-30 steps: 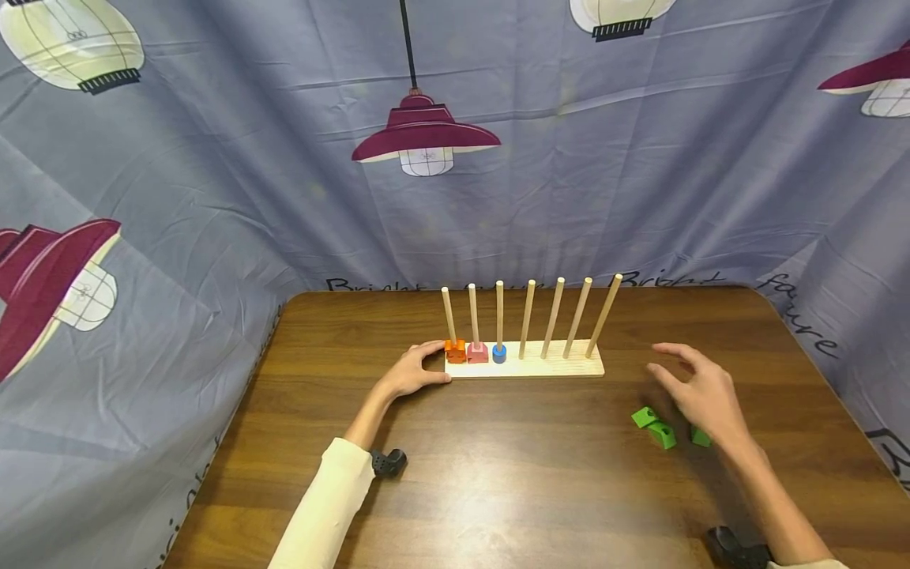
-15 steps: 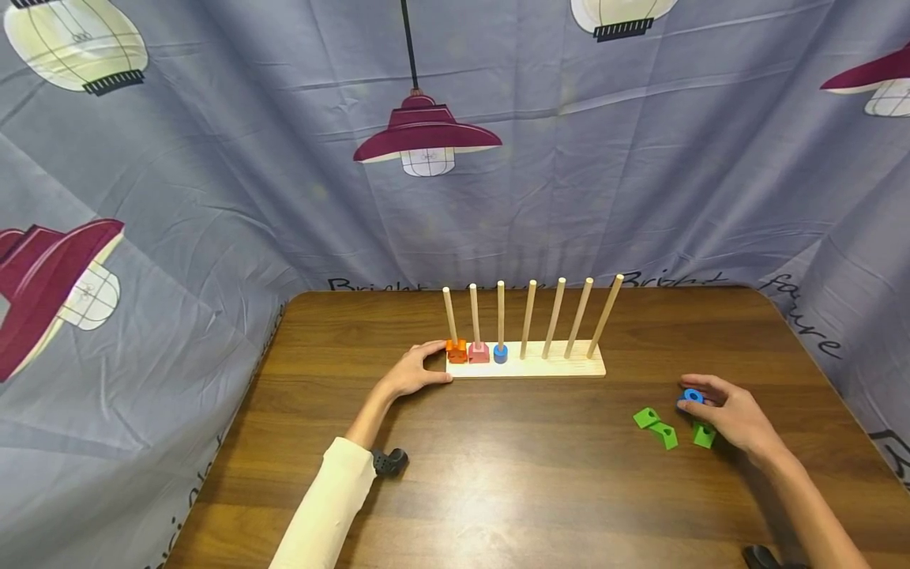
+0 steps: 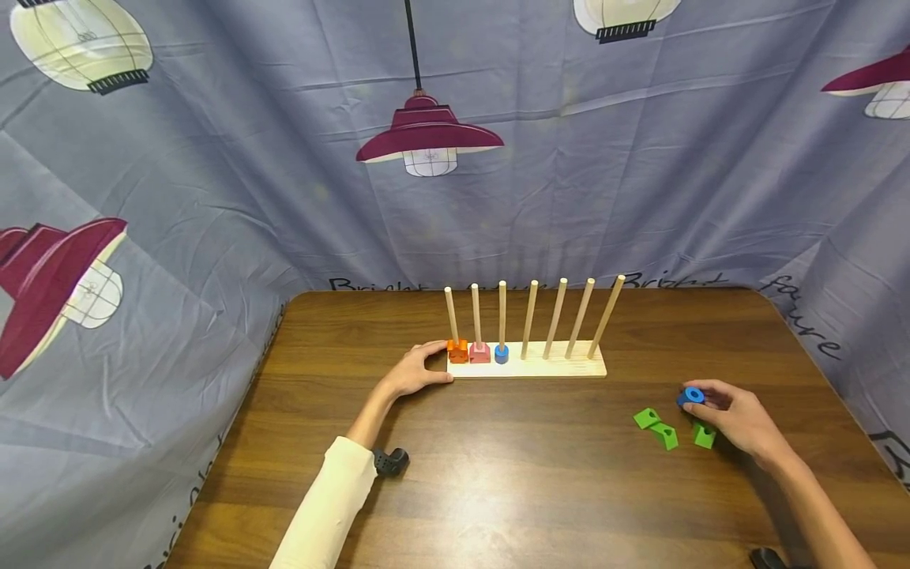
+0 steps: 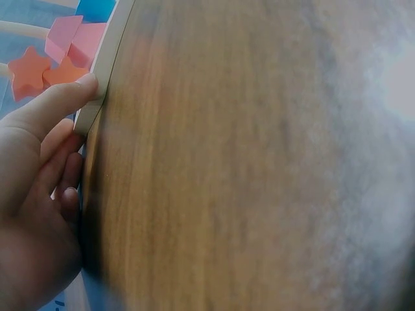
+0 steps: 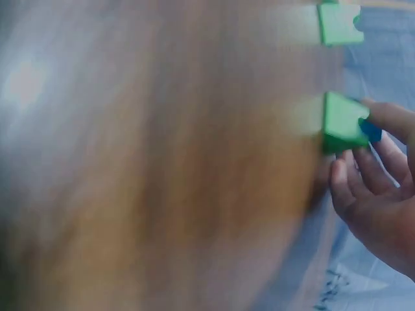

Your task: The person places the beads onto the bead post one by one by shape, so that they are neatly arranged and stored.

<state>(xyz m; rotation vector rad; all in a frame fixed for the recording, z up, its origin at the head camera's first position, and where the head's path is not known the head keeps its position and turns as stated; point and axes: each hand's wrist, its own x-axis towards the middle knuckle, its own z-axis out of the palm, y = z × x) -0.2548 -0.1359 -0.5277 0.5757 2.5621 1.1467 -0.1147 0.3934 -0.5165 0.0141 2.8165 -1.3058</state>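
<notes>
A wooden peg board [image 3: 562,368] with a row of upright pegs stands toward the back of the table. My left hand [image 3: 412,371] holds its left end between thumb and fingers. On its first three pegs sit orange star blocks [image 3: 458,352], a pink angular block [image 3: 479,354] and a blue round block [image 3: 502,355]. At the right, thumb and fingers of my right hand [image 3: 739,420] pinch a blue round block [image 3: 692,396] with a hole through it. A green block [image 5: 343,123] partly covers that blue piece in the right wrist view.
Two green blocks [image 3: 656,427] lie touching left of the right hand, and another green block [image 3: 704,435] lies right under it. The brown table [image 3: 498,474] backs onto a grey-blue curtain [image 3: 284,158] printed with lamps.
My right hand has come down and nearer, from above the green blocks to the blue round block, and now pinches it. My left hand keeps its hold on the peg board.
</notes>
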